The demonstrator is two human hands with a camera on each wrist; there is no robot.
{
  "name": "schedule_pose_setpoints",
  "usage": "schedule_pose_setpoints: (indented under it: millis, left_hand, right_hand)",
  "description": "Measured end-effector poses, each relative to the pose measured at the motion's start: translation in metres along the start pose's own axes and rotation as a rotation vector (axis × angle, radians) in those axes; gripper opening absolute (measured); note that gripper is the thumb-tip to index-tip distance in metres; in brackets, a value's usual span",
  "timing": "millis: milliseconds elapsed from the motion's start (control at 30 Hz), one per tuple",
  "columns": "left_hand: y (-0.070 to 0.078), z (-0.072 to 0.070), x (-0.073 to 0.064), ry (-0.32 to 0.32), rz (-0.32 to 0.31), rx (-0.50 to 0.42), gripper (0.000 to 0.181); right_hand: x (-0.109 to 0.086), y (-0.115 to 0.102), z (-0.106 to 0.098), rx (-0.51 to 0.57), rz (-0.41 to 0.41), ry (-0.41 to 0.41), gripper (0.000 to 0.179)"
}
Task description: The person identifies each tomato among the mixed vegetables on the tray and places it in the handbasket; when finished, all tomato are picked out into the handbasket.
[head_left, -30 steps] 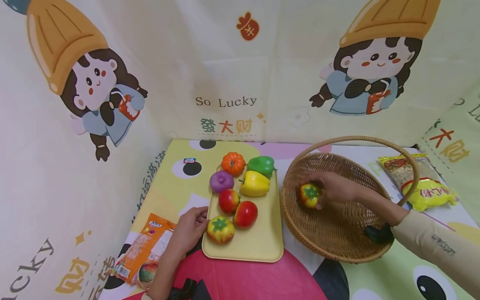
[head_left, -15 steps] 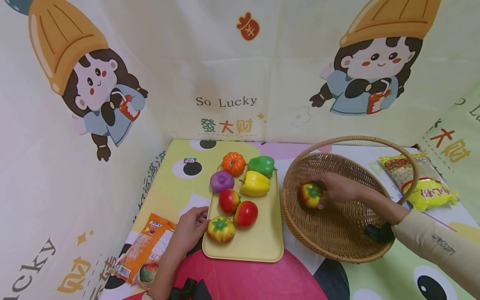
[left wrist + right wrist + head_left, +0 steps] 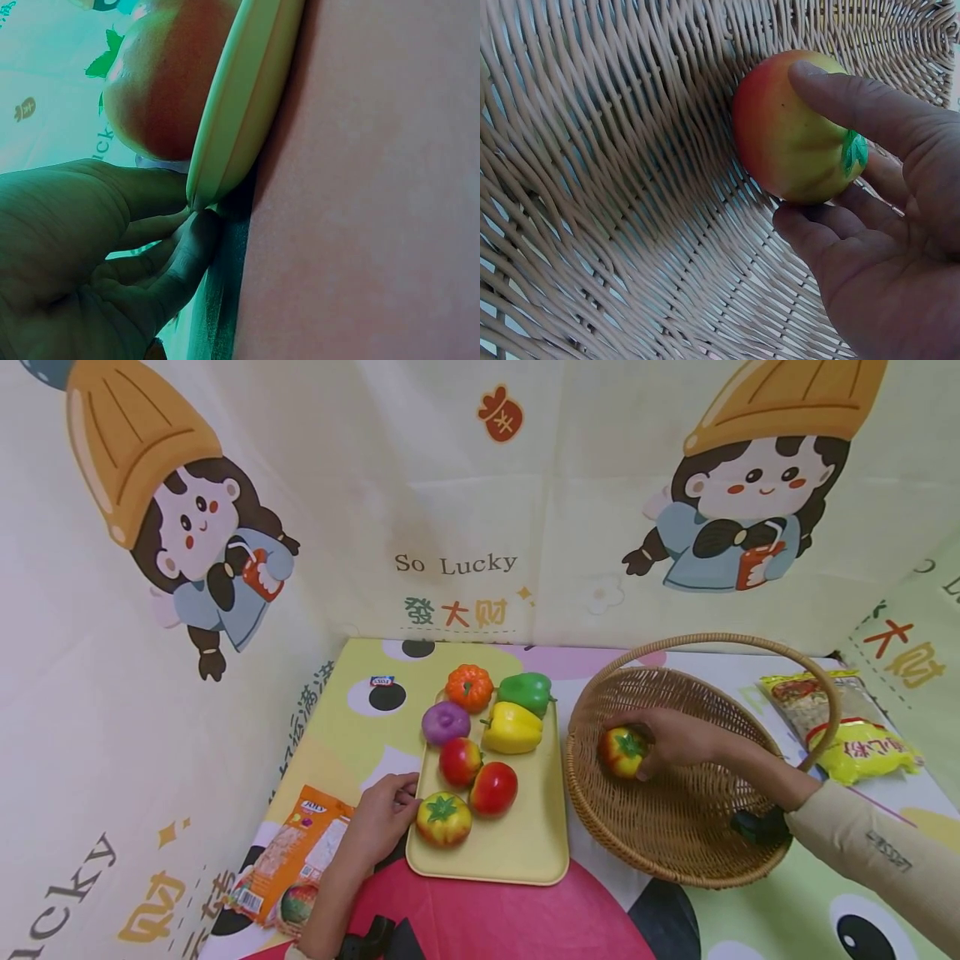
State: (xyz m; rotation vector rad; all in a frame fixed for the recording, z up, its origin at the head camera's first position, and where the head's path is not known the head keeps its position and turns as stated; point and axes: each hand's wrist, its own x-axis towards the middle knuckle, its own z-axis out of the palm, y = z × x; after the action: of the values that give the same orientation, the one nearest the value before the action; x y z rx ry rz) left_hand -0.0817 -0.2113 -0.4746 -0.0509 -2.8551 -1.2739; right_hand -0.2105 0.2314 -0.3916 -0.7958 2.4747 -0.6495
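Observation:
Inside the wicker basket [image 3: 675, 852], at its left wall, my right hand [image 3: 678, 739] grips a red-and-yellow toy tomato [image 3: 621, 753] with a green leafy top. The right wrist view shows the thumb on one side of the tomato [image 3: 787, 127] and fingers on the other. My left hand [image 3: 382, 818] pinches the left rim of the pale yellow tray [image 3: 521, 852], as the left wrist view shows at the tray's edge [image 3: 240, 112]. Beside those fingers another toy tomato [image 3: 444, 820] lies on the tray, near two red round toy fruits [image 3: 493, 790].
Farther back on the tray are a purple onion-like toy [image 3: 446, 724], an orange pumpkin [image 3: 469, 687], and yellow [image 3: 513, 728] and green [image 3: 526, 693] bell peppers. An orange packet [image 3: 288, 852] lies left, a yellow bag [image 3: 843, 727] right. The basket's handle [image 3: 720, 639] arches above it.
The head view has shifted very slightly. Both hands, the tomato and the tray keep their places.

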Motion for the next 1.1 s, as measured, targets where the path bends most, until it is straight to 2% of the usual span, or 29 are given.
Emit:
schedule_pose_setpoints:
  millis: [200, 467, 1100]
  left_hand:
    - [-0.0019, 0.0010, 0.0000, 0.011, 0.031, 0.010, 0.036]
    - [-0.0019, 0.0010, 0.0010, -0.008, 0.009, 0.008, 0.037]
    - [-0.0025, 0.0008, 0.0010, 0.000, 0.006, 0.017, 0.037]
  right_hand:
    - [-0.0002, -0.0006, -0.0002, -0.009, 0.007, -0.014, 0.076]
    - [-0.0012, -0.0011, -0.0003, -0.018, 0.008, -0.016, 0.077]
    - [-0.0002, -0.0002, -0.0027, -0.012, -0.007, -0.023, 0.076]
